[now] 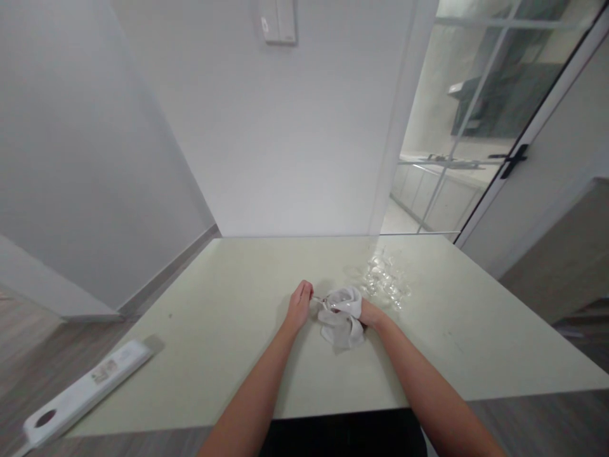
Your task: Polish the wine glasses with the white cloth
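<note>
My left hand (299, 304) is closed in a pinch around the thin stem of a clear glass (322, 300), held low over the pale table (228, 330). My right hand (368, 313) is wrapped in a white cloth (343, 318) that covers the bowl of the glass; its fingers are hidden under the fabric. Just behind my right hand stands a cluster of several clear glasses (384, 284).
A long white flat box (83, 393) with a dark hole at one end lies across the table's front left corner. The table's far edge meets a white wall. A glass-panelled door (480, 127) with a black handle stands at the right.
</note>
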Tool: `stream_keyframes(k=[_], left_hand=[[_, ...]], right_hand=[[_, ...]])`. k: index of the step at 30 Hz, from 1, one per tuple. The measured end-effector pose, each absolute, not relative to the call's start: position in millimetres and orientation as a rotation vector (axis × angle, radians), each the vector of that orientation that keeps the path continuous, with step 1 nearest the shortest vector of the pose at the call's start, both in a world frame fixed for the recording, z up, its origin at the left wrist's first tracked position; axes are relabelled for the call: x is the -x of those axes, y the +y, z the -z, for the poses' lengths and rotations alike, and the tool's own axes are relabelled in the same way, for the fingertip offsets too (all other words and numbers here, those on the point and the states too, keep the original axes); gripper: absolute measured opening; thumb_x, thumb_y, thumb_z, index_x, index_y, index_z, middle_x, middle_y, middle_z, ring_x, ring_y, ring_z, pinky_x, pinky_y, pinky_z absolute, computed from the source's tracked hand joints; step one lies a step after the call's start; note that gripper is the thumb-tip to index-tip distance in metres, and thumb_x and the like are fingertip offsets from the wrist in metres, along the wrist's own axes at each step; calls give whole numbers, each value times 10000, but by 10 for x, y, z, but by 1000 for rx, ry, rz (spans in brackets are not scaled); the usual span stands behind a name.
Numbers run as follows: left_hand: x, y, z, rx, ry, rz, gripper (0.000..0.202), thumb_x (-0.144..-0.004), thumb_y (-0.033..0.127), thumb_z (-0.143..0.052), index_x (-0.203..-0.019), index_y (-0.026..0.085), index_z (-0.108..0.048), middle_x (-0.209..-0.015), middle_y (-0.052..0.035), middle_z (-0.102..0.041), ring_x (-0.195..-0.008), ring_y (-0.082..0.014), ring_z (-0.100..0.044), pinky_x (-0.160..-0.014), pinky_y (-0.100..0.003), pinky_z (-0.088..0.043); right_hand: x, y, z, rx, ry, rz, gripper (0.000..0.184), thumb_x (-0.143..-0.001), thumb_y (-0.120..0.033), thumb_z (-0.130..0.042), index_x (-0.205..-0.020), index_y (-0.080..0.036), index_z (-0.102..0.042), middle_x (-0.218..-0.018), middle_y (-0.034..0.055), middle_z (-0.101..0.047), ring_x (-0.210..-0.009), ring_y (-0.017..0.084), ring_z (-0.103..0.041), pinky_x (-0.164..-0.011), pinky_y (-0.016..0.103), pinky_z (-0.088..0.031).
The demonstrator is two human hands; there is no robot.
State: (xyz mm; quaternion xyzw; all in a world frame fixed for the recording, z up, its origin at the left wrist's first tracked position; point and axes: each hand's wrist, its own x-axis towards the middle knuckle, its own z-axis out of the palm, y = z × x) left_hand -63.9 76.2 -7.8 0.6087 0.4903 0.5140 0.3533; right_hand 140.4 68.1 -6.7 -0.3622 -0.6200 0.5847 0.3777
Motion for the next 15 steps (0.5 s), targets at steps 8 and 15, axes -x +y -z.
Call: stream_keyframes(k=[8, 15], left_hand=[[626, 706, 71, -1684, 1208, -1230, 434, -951, 538, -290, -717, 204, -438, -641, 32, -407, -603, -132, -390, -590, -262, -334], [646, 694, 29, -1700, 1230, -1232, 418, -953, 522, -293, -720, 209, -441, -643, 28, -409, -612, -139, -400, -605, -264, -335]], right_hand=[[-1387, 685, 188, 952, -1588, -1315, 339, -628, -423, -773, -858, -182, -708, -909, 67, -732, -949, 247, -655, -927, 414, -499], [-1397, 740, 286, 982, -1543, -1221, 349, -648, -475, -748, -876, -214, -705, -918, 52, -724, -965, 245, -645, -1008, 395, -446]])
